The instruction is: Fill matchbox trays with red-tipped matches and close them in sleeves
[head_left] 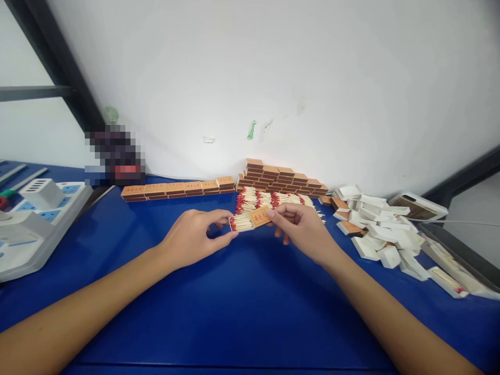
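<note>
My left hand (199, 234) pinches the left end of a white matchbox tray (246, 227) filled with red-headed matches (240, 222). In my right hand (299, 226) is an orange matchbox sleeve (260, 216), gripped at its right end between thumb and fingers. The sleeve meets the tray's right end and sits slightly tilted to it; how far it overlaps the tray is hard to make out. Just behind both hands lies a heap of loose matches (275, 200) with red heads, partly hidden by the sleeve and my right hand.
Stacked matchboxes (287, 177) stand against the wall, with a lower row of matchboxes (175, 189) to their left. White trays (385, 224) and some sleeves pile up at the right, near a phone-like object (417, 205). A power strip (47, 224) sits on the blue table (234, 312) at left.
</note>
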The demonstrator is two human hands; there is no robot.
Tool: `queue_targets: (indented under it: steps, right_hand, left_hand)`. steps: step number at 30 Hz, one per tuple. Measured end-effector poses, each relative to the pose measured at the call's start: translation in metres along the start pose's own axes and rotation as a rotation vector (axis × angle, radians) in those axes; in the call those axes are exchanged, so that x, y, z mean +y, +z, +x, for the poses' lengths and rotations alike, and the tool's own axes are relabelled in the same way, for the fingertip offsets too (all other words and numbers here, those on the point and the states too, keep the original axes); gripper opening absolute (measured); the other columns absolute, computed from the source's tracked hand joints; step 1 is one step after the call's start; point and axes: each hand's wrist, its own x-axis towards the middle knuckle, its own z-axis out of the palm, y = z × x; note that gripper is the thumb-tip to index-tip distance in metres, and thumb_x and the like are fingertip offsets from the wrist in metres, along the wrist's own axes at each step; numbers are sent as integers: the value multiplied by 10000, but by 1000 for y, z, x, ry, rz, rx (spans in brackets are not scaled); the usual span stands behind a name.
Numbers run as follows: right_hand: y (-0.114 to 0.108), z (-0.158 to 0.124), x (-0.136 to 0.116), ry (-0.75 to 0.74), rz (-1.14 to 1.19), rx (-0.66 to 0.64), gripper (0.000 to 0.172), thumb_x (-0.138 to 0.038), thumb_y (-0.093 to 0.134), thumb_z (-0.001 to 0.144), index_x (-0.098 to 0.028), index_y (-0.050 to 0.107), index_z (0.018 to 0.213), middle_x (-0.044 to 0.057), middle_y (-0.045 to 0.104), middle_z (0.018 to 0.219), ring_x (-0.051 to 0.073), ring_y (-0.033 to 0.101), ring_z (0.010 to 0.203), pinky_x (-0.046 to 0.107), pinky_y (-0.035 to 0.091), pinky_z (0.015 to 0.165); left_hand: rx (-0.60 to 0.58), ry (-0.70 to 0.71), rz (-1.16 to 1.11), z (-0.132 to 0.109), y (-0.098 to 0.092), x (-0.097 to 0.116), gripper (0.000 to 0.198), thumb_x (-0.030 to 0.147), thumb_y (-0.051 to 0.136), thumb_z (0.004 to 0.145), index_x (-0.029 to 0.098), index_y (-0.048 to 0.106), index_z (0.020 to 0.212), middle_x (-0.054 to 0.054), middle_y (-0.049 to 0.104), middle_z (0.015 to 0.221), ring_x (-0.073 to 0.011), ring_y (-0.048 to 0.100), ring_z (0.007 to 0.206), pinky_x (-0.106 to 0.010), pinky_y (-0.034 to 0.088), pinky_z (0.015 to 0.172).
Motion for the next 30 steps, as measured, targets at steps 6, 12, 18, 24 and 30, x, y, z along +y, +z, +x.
queue_targets:
  steps: [6,12,18,24,30]
  right_hand:
    - [3,2,8,14,111,-103,550,-730,744,865,-182,704,846,68,773,856,121,644,566,218,496,426]
    - [1,2,7,41,109,-173,546,-715,739,885,-178,672,807,39,751,797,106,653,540,207,496,458]
    - [-3,0,3,44,64,-224,527,-696,722,910,-177,687,826,42,751,761,104,616,505,195,410,393]
    - [-3,-2,0,39,37,-181,561,-733,694,902,-177,700,828,85,801,839,100,587,483,214,354,390]
    - [-2,-4,-2,20,-2,-236,561,-717,657,941,-171,689,815,86,794,840,94,596,514,212,366,423]
  left_hand:
    - [12,-10,11,-1,1,-1,336,458,752,934,249,771,1196,15,845,955,-164,768,713,-288,588,670]
    - [20,-39,53,0,0,1,322,441,754,923,258,771,1187,30,854,962,-174,784,718,-287,580,673]
    - [10,-39,62,1,-1,0,348,488,733,943,244,771,1189,14,858,984,-191,803,765,-294,584,688]
    - [-4,-30,51,3,-2,0,344,507,730,958,246,770,1179,11,860,987,-189,801,750,-283,578,675]
    - [-18,-30,43,4,-5,0,334,524,730,966,249,776,1149,18,858,988,-180,789,738,-275,567,686]
